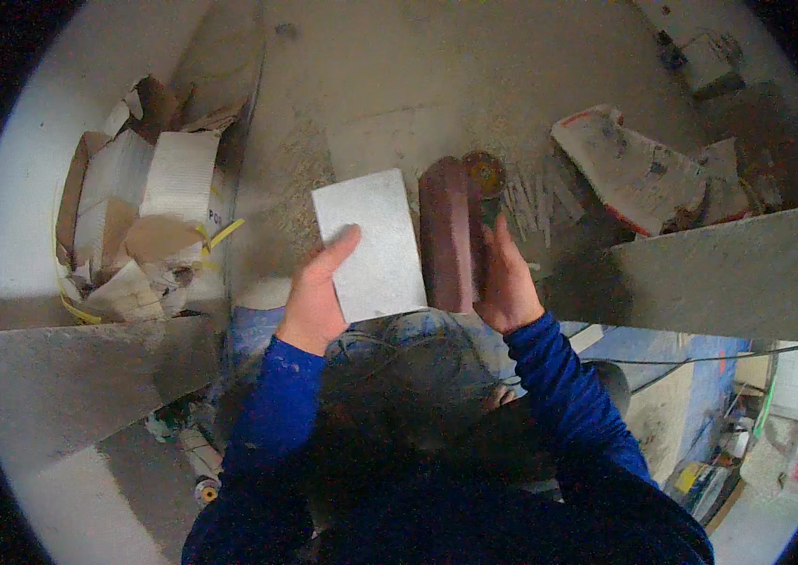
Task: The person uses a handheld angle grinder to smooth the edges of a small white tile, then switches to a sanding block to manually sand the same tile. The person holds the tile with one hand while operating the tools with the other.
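Observation:
My left hand (321,292) grips a pale grey-white rectangular tile (375,250) by its left edge, thumb on the face and the other fingers hidden behind it. My right hand (509,282) is closed at the right side of a reddish-brown curved band (448,235) that looks like a sanding belt; most of its fingers are out of sight. The tile's right edge lies close beside the band. Just beyond the band's upper right shows a round disc (484,175) with an orange-brown middle; whether it is joined to the band I cannot tell.
Torn cardboard boxes (178,179) with white tiles and yellow strapping stand at the left. A crumpled white sack (630,169) lies at the right, by thin strips (536,202). Grey ledges (729,268) flank me, and a dark cable (700,359) runs at lower right.

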Available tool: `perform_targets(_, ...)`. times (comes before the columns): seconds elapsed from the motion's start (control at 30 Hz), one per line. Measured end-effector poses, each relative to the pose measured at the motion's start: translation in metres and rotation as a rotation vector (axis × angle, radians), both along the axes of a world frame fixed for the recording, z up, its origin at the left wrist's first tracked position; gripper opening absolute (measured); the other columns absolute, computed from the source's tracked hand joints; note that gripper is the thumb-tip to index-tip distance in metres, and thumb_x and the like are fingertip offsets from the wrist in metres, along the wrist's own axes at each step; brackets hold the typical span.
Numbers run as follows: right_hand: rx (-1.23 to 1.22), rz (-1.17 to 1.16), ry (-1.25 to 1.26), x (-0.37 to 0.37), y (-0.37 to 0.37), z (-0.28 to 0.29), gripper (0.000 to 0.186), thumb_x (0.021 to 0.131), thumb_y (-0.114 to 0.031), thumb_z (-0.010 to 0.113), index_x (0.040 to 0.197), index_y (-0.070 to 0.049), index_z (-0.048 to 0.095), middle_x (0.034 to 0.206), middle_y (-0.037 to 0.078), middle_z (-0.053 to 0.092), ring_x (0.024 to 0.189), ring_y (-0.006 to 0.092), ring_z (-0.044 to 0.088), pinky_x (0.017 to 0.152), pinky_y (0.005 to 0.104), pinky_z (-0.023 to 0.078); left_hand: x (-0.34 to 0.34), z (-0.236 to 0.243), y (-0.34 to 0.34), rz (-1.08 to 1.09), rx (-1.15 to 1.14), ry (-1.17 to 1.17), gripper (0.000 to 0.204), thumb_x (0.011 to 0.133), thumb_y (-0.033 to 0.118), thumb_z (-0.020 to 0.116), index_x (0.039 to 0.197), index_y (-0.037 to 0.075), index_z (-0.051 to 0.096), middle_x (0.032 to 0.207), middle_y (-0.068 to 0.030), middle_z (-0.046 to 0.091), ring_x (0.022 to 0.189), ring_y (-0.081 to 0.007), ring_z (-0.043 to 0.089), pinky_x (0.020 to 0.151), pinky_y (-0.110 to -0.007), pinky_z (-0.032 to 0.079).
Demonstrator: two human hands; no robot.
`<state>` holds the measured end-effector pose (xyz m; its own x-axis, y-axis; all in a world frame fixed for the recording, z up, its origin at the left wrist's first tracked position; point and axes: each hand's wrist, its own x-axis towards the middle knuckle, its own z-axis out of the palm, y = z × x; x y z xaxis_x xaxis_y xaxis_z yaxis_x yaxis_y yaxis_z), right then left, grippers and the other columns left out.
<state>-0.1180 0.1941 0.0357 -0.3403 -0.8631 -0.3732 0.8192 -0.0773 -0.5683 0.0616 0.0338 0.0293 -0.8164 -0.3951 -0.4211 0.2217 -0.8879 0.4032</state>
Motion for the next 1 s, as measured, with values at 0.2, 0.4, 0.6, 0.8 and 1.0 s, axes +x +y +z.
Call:
perform_targets(0.2,0.171,0.114,0.601,0.002,-0.003,0.004,0.086,0.095,-0.041,0.072,0.155,0.0,0.026,0.147,0.013,0.048,0.133,0.0219,0.048,0.113,0.0366,0.036,-0.011,-0.011,0.02,0.014,-0.112,-0.065,0.037,0.098,0.024,0.066,0.127,0.003,0.062,0.118,-0.0098,0.069,0.104,-0.0227,0.069,0.09,-0.04,0.057)
perform_targets(0.4,0.025,0.119,1.144,-0.007,-0.001,-0.002,0.082,0.101,-0.034,0.065,0.158,0.003,0.019,0.155,0.015,0.04,0.142,0.0229,0.038,0.118,0.0347,0.028,-0.019,-0.019,0.015,0.011,-0.237,-0.205,0.039,0.095,0.024,0.071,0.126,0.001,0.063,0.115,-0.0081,0.069,0.105,-0.0191,0.068,0.089,-0.038,0.056)
perform_targets(0.6,0.137,0.201,0.961,-0.004,-0.003,0.007,0.074,0.104,-0.027,0.059,0.161,-0.002,0.018,0.163,0.013,0.03,0.147,0.023,0.031,0.121,0.0349,0.023,-0.023,-0.018,0.014,0.037,-0.298,-0.184,0.04,0.091,0.021,0.076,0.123,0.0,0.063,0.116,-0.0081,0.069,0.105,-0.0182,0.067,0.089,-0.037,0.055)
perform_targets(0.8,0.087,0.189,0.857,0.014,-0.003,0.005,0.071,0.104,-0.029,0.06,0.158,0.0,0.025,0.163,0.014,0.03,0.15,0.0237,0.027,0.122,0.0351,0.022,-0.031,-0.02,0.032,0.07,-0.661,-0.378,0.039,0.085,0.011,0.08,0.12,0.001,0.064,0.11,-0.007,0.071,0.1,-0.016,0.067,0.088,-0.034,0.054)
perform_targets(1.0,0.059,0.135,0.426,0.009,-0.001,-0.003,0.055,0.102,-0.024,0.062,0.15,-0.002,0.046,0.15,0.011,0.051,0.137,0.0222,0.047,0.115,0.035,0.034,-0.036,-0.025,0.037,0.108,-0.702,-0.423,0.038,0.087,0.01,0.074,0.123,0.002,0.064,0.112,-0.0065,0.071,0.099,-0.018,0.068,0.09,-0.034,0.053)
